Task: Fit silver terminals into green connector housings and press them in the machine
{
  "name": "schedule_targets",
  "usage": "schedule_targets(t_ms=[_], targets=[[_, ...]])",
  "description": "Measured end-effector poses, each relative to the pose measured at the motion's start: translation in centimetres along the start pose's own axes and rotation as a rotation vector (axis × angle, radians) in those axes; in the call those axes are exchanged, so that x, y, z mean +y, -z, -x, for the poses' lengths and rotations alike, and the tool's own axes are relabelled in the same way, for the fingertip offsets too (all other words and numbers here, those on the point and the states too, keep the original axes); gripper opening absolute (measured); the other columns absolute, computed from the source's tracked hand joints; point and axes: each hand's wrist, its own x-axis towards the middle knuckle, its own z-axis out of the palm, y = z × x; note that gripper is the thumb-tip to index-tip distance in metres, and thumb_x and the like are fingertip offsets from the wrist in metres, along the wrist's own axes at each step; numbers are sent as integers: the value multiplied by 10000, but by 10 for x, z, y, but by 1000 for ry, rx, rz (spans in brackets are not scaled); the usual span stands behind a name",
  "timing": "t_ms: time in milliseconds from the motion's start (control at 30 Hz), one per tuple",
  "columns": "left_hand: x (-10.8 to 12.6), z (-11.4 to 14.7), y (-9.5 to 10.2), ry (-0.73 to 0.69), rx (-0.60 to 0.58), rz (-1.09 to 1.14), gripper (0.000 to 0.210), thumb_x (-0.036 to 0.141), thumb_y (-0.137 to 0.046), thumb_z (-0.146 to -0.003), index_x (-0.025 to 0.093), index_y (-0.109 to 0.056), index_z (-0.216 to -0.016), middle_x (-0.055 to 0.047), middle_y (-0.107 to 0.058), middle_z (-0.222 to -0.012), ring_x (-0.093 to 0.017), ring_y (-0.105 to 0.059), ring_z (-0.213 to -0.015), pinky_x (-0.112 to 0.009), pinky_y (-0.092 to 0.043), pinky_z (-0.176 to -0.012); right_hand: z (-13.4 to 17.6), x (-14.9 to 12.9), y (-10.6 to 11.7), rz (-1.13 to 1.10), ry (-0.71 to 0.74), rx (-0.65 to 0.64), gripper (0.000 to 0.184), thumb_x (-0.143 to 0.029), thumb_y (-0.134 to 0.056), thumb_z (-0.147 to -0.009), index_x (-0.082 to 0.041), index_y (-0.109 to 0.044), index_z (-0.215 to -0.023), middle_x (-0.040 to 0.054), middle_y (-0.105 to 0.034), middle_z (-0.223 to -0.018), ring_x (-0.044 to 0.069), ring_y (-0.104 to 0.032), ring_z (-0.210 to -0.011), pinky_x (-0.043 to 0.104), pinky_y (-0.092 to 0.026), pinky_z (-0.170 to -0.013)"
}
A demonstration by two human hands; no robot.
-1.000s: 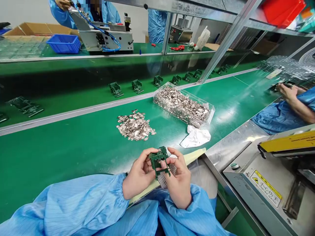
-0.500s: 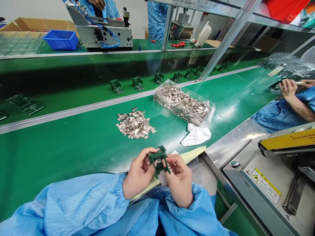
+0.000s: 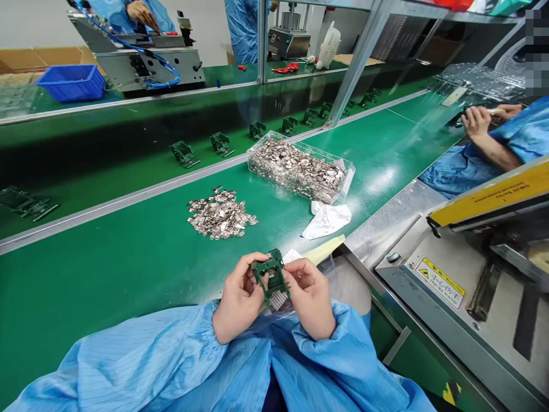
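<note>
A small green circuit board frame is held over the near edge of the bench, in front of my body. My left hand grips its left side, with the thumb at the lower part. At its right edge, my right hand pinches with thumb and fingertips; whether a small part is between them I cannot tell. Beneath the board lie a grey ridged sheet and a pale yellow strip. Beyond my hands is a loose pile of small silvery metal pieces.
A clear tray full of metal pieces stands ahead, with a crumpled white cloth before it. Several green boards line the belt behind. At right are a machine and a co-worker's hands. A metal post rises behind the tray.
The view has swung slightly right, so the bench items sit farther left. My right thumb has drawn back from the board's middle to its right edge. My left hand keeps its grip.
</note>
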Motion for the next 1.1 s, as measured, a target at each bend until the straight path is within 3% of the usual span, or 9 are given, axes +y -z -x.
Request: schedule_targets(t_ms=[133, 233, 300, 400, 600, 733, 933, 1100], targets=[[-2, -20, -4, 0, 113, 59, 367, 342, -747, -734, 213, -562, -1024, -12, -611, -873, -131, -603, -722, -234, -539, -683, -10, 6, 47, 121, 30, 156, 322, -509, -667, -819, -193, -632, -866, 40, -656, -782, 182, -606, -715, 306, -514, -663], [-7, -33, -11, 3, 112, 71, 422, 374, -788, -679, 205, -556, -990, -3, -607, -833, -135, -604, -740, -227, -521, -687, -13, 23, 66, 177, -84, 81, 411, -602, -662, -786, -192, -630, -801, 48, -662, -737, 190, -613, -678, 329, -528, -643], [-10, -36, -17, 8, 37, 83, 417, 397, -777, -693, 198, -561, -989, -11, -616, -848, -142, -610, -765, -238, -518, -712, -10, 36, 64, 50, -201, 14, 447, -616, -720, -717, -188, -596, -744, 39, -659, -675, 179, -619, -611, 316, -533, -583], [-12, -32, -23, 15, -57, 92, 410, 416, -754, -725, 190, -572, -1015, -26, -634, -877, -152, -617, -796, -247, -517, -728, -3, 47, 48, -166, -287, 25, 483, -548, -824, -616, -193, -518, -731, -9, -629, -595, 144, -604, -512, 275, -526, -510], [-9, -24, -21, 143, 16, 341, 419, 337, -838, -649, 210, -593, -964, -4, -646, -941, -133, -637, -856, -264, -535, -830, 6, 27, 37, -293, -283, 5, 476, -371, -820, -639, -218, -456, -903, -94, -570, -565, 102, -550, -404, 211, -474, -412], [-2, -26, -19, 285, -6, 561, 435, 278, -872, -601, 231, -589, -928, 24, -667, -884, -146, -667, -860, -367, -554, -913, -3, 8, 36, -177, -290, -73, 531, -291, -745, -649, -215, -455, -1088, -117, -546, -553, 129, -564, -381, 228, -475, -382], [1, -39, -37, 276, 26, 684, 435, 256, -875, -596, 239, -572, -908, 35, -686, -879, -177, -694, -875, -459, -560, -932, -29, -9, 44, 168, -34, -171, 433, -241, -609, -729, -211, -501, -1147, -72, -604, -648, 110, -535, -470, 221, -414, -459], [5, -48, -58, 294, -33, 735, 476, 274, -884, -572, 233, -565, -923, 14, -709, -949, -207, -704, -911, -465, -572, -908, -40, -36, 69, 486, 135, -224, 369, -230, -540, -791, -198, -517, -1158, -77, -519, -597, 113, -482, -481, 230, -373, -483]])
